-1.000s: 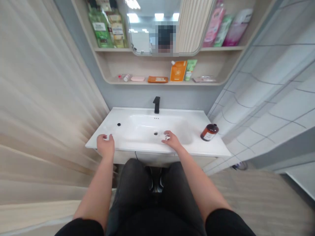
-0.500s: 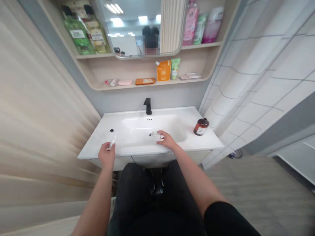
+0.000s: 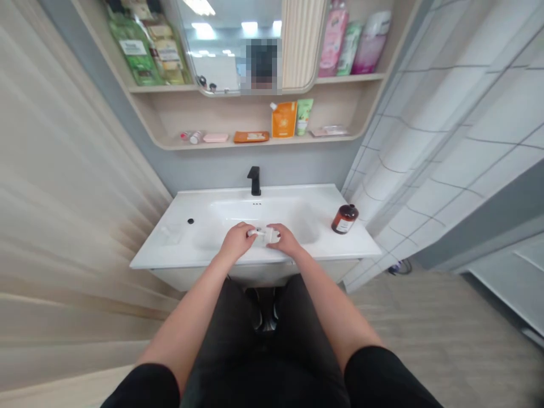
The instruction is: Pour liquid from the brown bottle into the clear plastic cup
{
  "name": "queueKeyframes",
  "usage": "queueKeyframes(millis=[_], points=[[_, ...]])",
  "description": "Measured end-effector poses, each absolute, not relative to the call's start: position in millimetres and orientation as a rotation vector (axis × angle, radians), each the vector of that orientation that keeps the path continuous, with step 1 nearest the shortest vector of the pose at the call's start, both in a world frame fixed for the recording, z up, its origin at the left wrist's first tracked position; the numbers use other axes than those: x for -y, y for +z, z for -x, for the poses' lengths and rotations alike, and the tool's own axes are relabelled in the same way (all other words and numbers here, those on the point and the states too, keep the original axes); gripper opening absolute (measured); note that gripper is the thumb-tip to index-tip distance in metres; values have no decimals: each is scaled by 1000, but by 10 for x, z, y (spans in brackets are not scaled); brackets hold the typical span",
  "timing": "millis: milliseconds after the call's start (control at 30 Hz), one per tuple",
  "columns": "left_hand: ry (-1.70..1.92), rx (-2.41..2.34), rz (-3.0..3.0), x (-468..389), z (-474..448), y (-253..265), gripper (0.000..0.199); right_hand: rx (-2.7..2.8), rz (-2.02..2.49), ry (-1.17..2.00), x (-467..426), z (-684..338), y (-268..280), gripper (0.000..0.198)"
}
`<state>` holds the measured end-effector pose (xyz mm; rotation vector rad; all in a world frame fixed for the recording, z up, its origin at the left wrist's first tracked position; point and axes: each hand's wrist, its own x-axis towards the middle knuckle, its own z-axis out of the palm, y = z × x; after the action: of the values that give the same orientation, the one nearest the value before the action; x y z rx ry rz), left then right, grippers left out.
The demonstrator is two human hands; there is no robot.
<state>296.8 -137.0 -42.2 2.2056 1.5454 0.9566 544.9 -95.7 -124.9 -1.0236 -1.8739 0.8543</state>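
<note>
Both my hands are together over the white sink (image 3: 306, 212). My right hand (image 3: 287, 242) is closed round a small white, partly see-through box-like piece (image 3: 270, 235). Just left of it, my left hand (image 3: 237, 242) pinches a small white piece (image 3: 254, 232) that points toward the box-like piece. Whether the two pieces touch I cannot tell. A faint see-through piece (image 3: 172, 233), perhaps clear plastic, lies on the left of the countertop.
A black faucet (image 3: 254, 181) stands behind the basin. On the right of the counter is a brown bottle (image 3: 344, 219); a small black round spot (image 3: 191, 221) marks the left. Above, a shelf (image 3: 204, 145) holds an orange pouch (image 3: 284, 119), a green tube (image 3: 304, 117) and several small items.
My left hand has moved right, from the counter's left front to beside my right hand. It held a clear or whitish piece there; a see-through piece now lies on the left counter.
</note>
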Motion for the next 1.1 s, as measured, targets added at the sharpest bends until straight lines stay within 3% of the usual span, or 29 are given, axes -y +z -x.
queueKeyframes(millis=[200,367,533,633,767,900,1033,1100], points=[[780,-1505,-2255,1217,-3269,-485,6,1881,993,822,930,-5438,-1317,76],[821,-1350,-2312,1196,-3288,-485,46,1855,958,819,907,-5440,-1357,75],[631,-1422,-2365,1199,-3220,-404,34,1870,937,804,910,-5439,-1357,76],[668,-1291,-2479,1206,-3248,-396,53,1867,922,812,914,-5437,-1353,76],[689,-1562,-2347,1244,-3335,-412,32,1870,939,818,912,-5439,-1348,76],[763,-1554,-2283,1319,-3417,-409,62,1869,945,800,913,-5441,-1345,74],[614,-1753,-2174,1365,-3462,-396,30,1846,939,817,916,-5442,-1350,73],[583,-1651,-2276,1363,-3456,-401,26,1843,947,815,914,-5440,-1358,73]])
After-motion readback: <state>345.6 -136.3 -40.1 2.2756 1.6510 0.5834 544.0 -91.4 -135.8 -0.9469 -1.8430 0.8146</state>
